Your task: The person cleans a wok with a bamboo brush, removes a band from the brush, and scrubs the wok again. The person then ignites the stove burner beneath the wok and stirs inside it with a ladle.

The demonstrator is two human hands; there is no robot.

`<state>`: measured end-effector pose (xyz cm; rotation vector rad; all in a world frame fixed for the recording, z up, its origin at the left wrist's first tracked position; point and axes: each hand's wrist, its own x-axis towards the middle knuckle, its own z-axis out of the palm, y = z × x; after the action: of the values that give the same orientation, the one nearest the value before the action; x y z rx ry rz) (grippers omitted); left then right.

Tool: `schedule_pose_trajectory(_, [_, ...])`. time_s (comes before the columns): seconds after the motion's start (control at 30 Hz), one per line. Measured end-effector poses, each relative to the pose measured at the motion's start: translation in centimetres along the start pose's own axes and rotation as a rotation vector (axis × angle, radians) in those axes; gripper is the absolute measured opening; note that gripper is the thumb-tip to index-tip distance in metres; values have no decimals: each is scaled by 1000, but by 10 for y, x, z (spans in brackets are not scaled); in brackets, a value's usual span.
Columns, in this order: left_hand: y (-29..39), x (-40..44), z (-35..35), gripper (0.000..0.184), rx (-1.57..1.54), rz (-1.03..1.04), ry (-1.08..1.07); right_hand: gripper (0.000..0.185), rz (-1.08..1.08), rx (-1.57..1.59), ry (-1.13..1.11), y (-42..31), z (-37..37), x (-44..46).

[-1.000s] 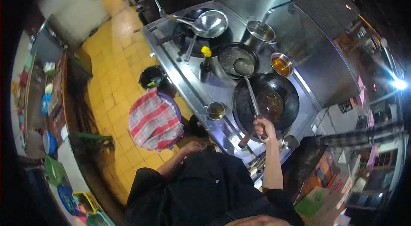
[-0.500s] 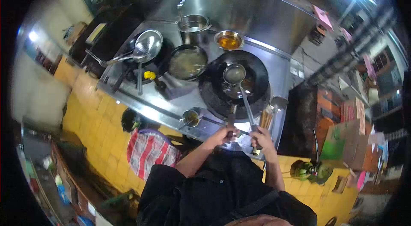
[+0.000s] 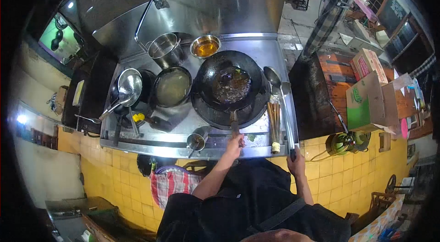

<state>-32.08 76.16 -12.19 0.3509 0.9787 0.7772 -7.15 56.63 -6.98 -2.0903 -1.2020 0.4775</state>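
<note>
Wok (image 3: 208, 70) is sitting on steel stove (image 3: 151, 150), dark liquid (image 3: 231, 87) glistening inside. Left hand (image 3: 235, 146) is gripping wok's handle (image 3: 234, 125), fingers curled tight. Right hand (image 3: 296, 162), likewise curled closed, is holding dark grip (image 3: 292, 153) of long-handled ladle (image 3: 272, 75) at stove's front corner; ladle's head is lying just right of wok, near bundled sticks (image 3: 274, 120). Pan (image 3: 160, 100) of cloudy liquid (image 3: 173, 86) is standing to wok's left; metal bowl (image 3: 194, 51) of amber liquid (image 3: 206, 48) is resting behind.

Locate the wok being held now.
In the head view, the wok is near the centre, over the right half of the stove, just right of the pan of cloudy liquid, its handle in the left hand.
</note>
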Motion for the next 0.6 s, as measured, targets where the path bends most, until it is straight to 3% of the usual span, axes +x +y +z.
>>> schedule_pose_trajectory(0.13, [1, -5, 3, 10, 23, 50, -1, 43, -60, 36, 139, 16, -2, -19])
schedule_pose_trajectory(0.33, [-1, -1, 2, 9, 17, 18, 30, 46, 137, 159, -5, 43, 18, -32])
schedule_pose_trajectory(0.37, [0, -4, 3, 9, 21, 12, 30, 47, 279, 223, -73, 47, 23, -34])
schedule_pose_trajectory(0.47, [1, -2, 6, 10, -7, 21, 32, 47, 225, 257, -2, 77, 49, -42])
schedule_pose_trajectory(0.6, [0, -4, 4, 7, 17, 37, 19, 45, 284, -35, -139, 52, 38, -29])
